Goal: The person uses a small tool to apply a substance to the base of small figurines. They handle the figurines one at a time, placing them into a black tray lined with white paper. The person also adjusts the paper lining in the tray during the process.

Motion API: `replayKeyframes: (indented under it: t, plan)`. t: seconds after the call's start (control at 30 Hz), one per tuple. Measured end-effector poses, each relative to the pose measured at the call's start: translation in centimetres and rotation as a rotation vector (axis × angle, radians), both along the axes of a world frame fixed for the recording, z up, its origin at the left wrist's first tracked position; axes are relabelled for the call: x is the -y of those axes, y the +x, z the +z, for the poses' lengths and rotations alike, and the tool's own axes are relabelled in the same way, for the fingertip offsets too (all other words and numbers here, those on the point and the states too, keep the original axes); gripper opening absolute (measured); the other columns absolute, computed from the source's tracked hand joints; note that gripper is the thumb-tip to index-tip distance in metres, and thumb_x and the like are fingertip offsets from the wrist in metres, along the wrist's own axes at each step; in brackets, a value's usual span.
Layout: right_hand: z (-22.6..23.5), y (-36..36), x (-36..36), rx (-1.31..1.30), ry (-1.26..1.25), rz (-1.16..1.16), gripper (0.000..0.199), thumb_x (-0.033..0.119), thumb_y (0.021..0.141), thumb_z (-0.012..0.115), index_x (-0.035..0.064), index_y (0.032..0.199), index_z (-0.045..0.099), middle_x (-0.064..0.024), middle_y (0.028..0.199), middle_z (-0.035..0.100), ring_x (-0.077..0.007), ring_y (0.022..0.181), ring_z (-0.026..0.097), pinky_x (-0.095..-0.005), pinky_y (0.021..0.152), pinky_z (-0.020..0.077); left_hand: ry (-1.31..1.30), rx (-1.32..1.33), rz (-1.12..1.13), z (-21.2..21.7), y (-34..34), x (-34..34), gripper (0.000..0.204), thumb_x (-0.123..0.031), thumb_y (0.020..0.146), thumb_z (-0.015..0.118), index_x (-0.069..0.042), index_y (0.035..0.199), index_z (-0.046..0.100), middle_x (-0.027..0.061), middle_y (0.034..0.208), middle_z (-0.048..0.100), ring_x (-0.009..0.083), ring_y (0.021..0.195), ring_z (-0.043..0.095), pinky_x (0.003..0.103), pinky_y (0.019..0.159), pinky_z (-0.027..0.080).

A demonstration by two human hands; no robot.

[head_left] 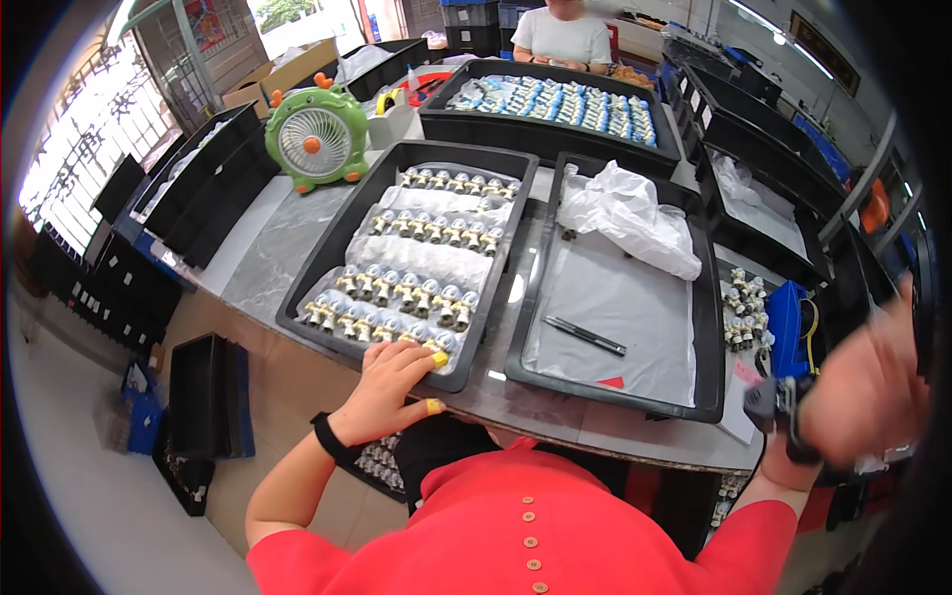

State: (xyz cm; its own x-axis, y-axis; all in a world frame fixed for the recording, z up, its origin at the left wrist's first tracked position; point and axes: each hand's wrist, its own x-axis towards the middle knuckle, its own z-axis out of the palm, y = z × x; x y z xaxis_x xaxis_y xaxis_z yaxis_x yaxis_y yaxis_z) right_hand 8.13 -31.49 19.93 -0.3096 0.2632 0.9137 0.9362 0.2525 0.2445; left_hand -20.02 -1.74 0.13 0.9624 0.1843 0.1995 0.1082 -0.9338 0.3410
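Observation:
My left hand lies over the near rim of a black tray, its fingers extended beside the closest row of figurines; yellow wraps cover two fingertips. Small figurines with pale heads and yellow-and-dark bodies stand in rows on white sheeting inside that tray. Off to the far right, my right hand is raised and smeared by motion, so its fingers and anything in them cannot be made out. A dark device is strapped at that wrist. Nearest to it are a blue bin and loose figurines on the table.
A second black tray holds white sheeting, crumpled plastic, a black pen and a red scrap. Behind are a green fan and a tray of blue-and-white pieces. Across the table sits a person in white.

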Motion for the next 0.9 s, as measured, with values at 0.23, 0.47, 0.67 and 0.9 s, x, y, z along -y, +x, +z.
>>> replayKeyframes:
  t: [0.23,0.47,0.67,0.9]
  plan:
    - [-12.9,13.1,-12.3,-0.691,-0.806,-0.326,0.036,0.019,0.082,0.065,-0.0015,0.111,0.059,-0.0153,0.105,0.062,-0.0238,0.096,0.061,-0.0322,0.083,0.0464,-0.027,-0.024,0.033,0.6,0.0,0.1,0.053,-0.031,0.069,0.074,-0.006,0.112,0.054,0.0078,0.117,0.054,0.0262,0.115,0.045,0.044,0.098,0.026]
    - [-19.2,16.9,-14.7,-0.455,-1.261,-0.738,0.027,0.023,0.078,0.063,-0.0004,0.092,0.062,-0.0232,0.092,0.063,-0.0376,0.089,0.061,-0.0419,0.079,0.0474,-0.02,-0.019,0.042,0.5,-0.3,-0.2,0.053,-0.031,0.069,0.074,-0.008,0.113,0.055,0.006,0.118,0.054,0.0256,0.115,0.045,0.043,0.096,0.027]
    - [-12.8,15.8,-15.2,-0.792,-0.654,-0.589,0.015,0.014,0.087,0.052,0.0003,0.093,0.054,-0.022,0.072,0.06,-0.0342,0.07,0.063,-0.0397,0.06,0.0457,-0.042,-0.037,0.043,0.3,-0.4,-0.3,0.055,-0.035,0.07,0.074,-0.009,0.114,0.055,0.0055,0.119,0.054,0.0244,0.115,0.045,0.043,0.094,0.026]
    - [-9.2,13.3,-14.6,-0.821,-0.167,-0.373,0.016,0.016,0.096,0.047,0.0021,0.101,0.053,-0.0046,0.085,0.059,-0.0092,0.077,0.052,-0.0232,0.071,0.0416,-0.082,-0.028,0.043,0.2,-0.6,-0.4,0.055,-0.036,0.071,0.072,-0.011,0.116,0.054,0.0042,0.121,0.053,0.0243,0.116,0.045,0.044,0.096,0.025]
